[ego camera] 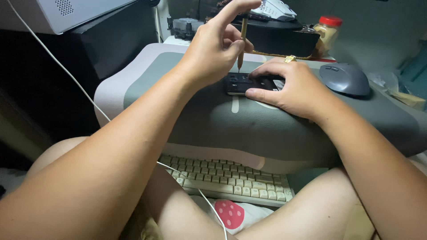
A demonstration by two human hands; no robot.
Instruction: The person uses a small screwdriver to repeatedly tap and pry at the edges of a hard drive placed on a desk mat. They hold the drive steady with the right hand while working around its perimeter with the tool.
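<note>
left hand (213, 49): raised, fingers pinched | right hand (289, 86): flat, palm down

Setting: a home room, used as a makeshift electronics bench, dimly lit. Evidence follows, located relative to the large grey-and-lilac padded cushion (213, 120), which serves as the work surface across the person's bare legs. On the cushion's right end lies a dark grey computer mouse (344, 79). Below its near edge sits a cream-coloured compact keyboard (231, 178), with a thin white cable (89, 100) trailing past the cushion's left side. Beyond its far edge stands a red-lidded clear jar (328, 30). Up and left of the cushion: a white perforated appliance casing (58, 13).
</note>
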